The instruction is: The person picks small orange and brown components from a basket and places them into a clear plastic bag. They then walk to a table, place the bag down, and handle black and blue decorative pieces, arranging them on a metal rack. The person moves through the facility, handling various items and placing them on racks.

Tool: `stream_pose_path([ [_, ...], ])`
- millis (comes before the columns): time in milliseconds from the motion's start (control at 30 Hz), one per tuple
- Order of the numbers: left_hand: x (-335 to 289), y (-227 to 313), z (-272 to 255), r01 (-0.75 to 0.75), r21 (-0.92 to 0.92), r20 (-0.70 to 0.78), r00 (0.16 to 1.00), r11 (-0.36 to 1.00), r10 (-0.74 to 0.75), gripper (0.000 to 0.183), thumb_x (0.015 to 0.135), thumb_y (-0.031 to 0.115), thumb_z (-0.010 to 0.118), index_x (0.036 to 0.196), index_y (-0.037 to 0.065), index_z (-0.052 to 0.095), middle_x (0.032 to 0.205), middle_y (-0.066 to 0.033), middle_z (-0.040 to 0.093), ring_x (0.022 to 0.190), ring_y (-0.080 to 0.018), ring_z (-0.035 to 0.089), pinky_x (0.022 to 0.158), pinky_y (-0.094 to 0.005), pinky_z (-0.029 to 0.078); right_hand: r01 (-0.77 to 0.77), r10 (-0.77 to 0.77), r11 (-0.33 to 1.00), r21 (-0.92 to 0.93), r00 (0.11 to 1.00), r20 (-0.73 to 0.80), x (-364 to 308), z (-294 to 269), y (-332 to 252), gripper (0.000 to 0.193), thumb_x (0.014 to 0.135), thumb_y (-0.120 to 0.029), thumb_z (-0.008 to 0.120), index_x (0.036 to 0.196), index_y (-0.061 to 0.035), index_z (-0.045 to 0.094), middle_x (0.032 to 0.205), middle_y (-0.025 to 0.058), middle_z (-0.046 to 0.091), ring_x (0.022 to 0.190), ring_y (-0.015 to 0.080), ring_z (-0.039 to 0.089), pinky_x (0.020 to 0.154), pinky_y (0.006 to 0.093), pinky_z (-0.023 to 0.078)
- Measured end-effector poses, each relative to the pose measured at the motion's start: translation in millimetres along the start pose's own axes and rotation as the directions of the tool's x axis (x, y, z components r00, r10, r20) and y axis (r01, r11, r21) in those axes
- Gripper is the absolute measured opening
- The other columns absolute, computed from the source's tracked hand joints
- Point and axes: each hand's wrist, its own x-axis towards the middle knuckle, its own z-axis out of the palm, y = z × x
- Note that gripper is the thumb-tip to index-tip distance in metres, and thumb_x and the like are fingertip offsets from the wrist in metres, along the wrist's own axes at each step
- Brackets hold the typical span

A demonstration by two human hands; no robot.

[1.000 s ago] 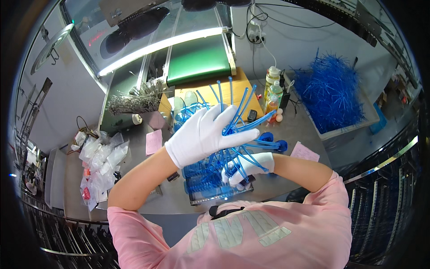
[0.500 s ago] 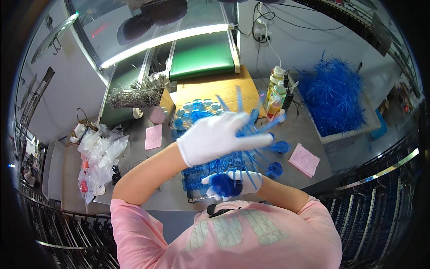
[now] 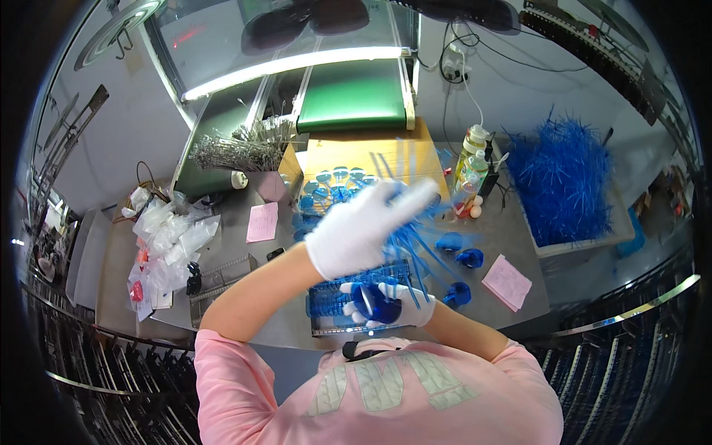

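Note:
My right hand (image 3: 415,307) wears a white glove and is closed round a shiny dark blue round plastic piece (image 3: 377,302). Above it, the white-gloved left hand (image 3: 360,230) is raised over a spray of thin blue plastic strips (image 3: 408,248). Its fingers point up and to the right and are smeared by motion, so whether they grip any strips is unclear. Below and behind the hands lies a blue gridded rack (image 3: 326,302). Several similar blue pieces lie on the table right of the strips, one of them a blue piece (image 3: 457,294) close to my right wrist.
Round blue-and-clear pieces (image 3: 340,174) stand on cardboard (image 3: 356,148) before a green conveyor belt (image 3: 356,96). Bottles (image 3: 472,167) and a bin of blue strips (image 3: 564,182) are right; pink papers (image 3: 507,283) lie nearer. Plastic bags (image 3: 174,237) and metal wires (image 3: 237,148) are left.
My left hand's fingers have swung from pointing right to pointing more upward. The strips have shifted under it. My right hand still holds the blue piece. The whole view has tilted slightly.

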Motion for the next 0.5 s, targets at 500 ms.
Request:
stream_pose_path([
  [500, 4, 3, 28, 0.268, -0.211, -0.064, 0.956, 0.940, -0.287, 0.117, 0.064, 0.009, 0.080, 0.159, 0.007, 0.013, 0.111, -0.0278, 0.055, 0.100, -0.0432, 0.058, 0.092, -0.0450, 0.048, -0.024, 0.003, 0.971, 0.237, 0.996, 0.090, 15, -19, 0, 0.046, 0.099, -0.030, 0.061, 0.136, -0.0047, 0.050, 0.119, 0.0201, 0.062, 0.098, 0.0304, 0.066, 0.076, 0.0377, 0.060],
])
